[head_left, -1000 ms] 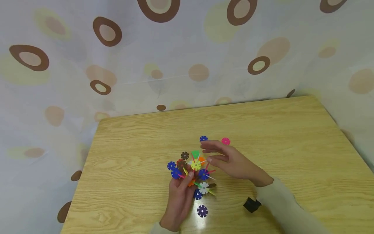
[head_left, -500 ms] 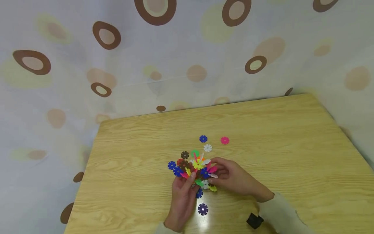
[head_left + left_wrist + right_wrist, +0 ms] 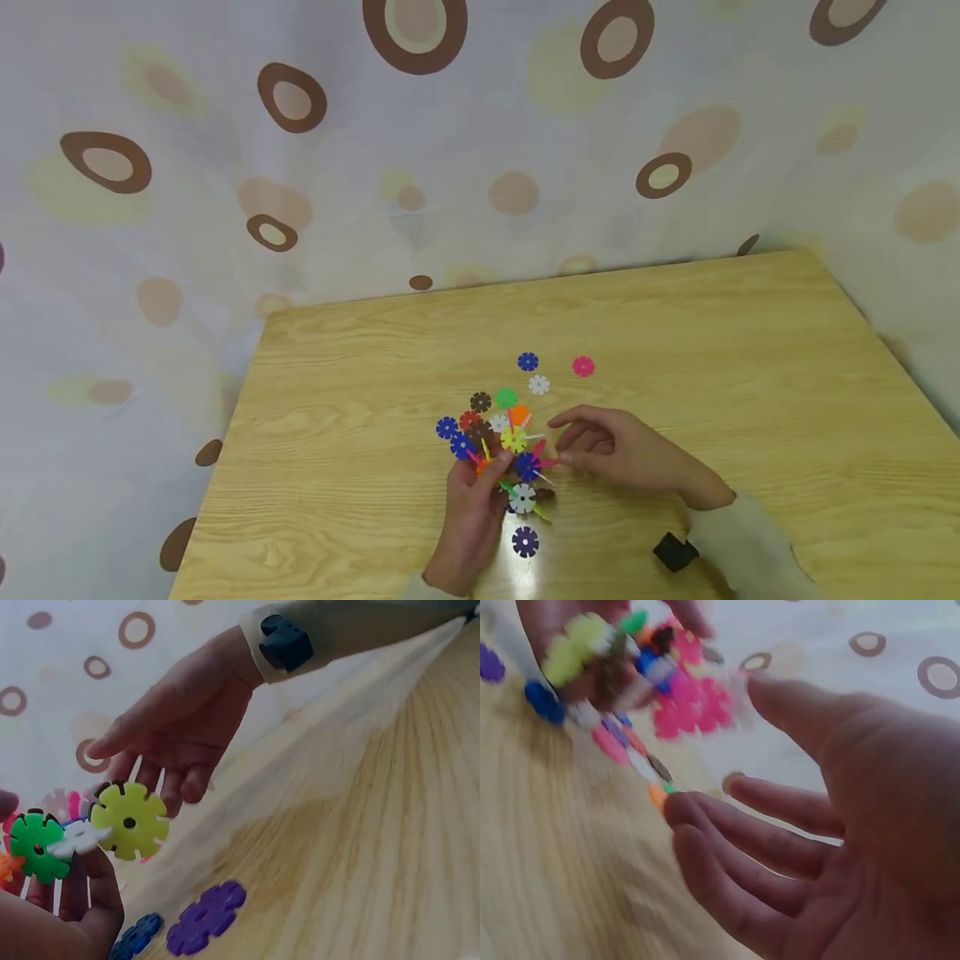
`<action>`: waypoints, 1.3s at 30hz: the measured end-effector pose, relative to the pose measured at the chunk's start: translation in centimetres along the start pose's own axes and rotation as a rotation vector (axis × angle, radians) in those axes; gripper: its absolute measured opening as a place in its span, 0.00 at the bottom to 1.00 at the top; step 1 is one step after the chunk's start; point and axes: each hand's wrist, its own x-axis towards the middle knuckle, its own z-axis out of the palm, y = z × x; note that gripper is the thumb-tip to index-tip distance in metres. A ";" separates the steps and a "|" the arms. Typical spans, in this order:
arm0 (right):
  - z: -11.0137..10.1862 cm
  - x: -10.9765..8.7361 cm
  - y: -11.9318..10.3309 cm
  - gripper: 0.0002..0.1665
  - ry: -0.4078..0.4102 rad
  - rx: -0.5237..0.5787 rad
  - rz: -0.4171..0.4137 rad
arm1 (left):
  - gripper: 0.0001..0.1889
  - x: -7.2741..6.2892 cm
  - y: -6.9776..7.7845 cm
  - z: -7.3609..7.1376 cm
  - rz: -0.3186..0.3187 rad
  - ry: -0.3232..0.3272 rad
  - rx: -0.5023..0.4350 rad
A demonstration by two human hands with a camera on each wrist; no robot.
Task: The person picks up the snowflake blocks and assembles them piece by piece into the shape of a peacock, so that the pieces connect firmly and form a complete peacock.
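Note:
My left hand [image 3: 472, 512] grips a cluster of interlocking plastic snowflake discs, thumb on top and fingers beneath. In the cluster, a yellow disc [image 3: 513, 439], a dark blue disc [image 3: 527, 467] and a white disc [image 3: 517, 493] face up, with others slotted in edgewise. The left wrist view shows its green disc [image 3: 37, 836] and another yellow disc [image 3: 146, 829] near the left fingers. Just right of the cluster, my right hand [image 3: 626, 450] has loosely bent fingers with nothing between them. Its thumb tip is close to blurred pink discs [image 3: 690, 705] in the right wrist view.
Loose discs lie around the cluster on the wooden table [image 3: 337, 417]: a purple one [image 3: 517, 537] in front, blue [image 3: 528, 358], white [image 3: 536, 381] and pink [image 3: 583, 363] ones behind. A small black device [image 3: 285, 645] sits on the right wrist. A patterned cloth [image 3: 465, 125] hangs behind.
The right hand came down from above to the cluster's right side, touched it, then drew back slightly to the right. The left hand keeps its grip; the cluster has tilted a little.

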 end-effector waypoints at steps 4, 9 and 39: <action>-0.9 0.2 0.4 0.21 0.193 -0.232 0.015 | 0.15 0.0 0.0 -0.1 -0.001 0.041 0.060; -0.3 1.2 0.9 0.29 0.245 -0.484 0.049 | 0.22 -0.1 -0.2 -0.1 -0.053 0.103 0.096; -0.9 5.5 0.3 0.04 0.214 -0.327 0.076 | 0.27 -0.3 -0.5 0.4 -0.179 0.118 0.218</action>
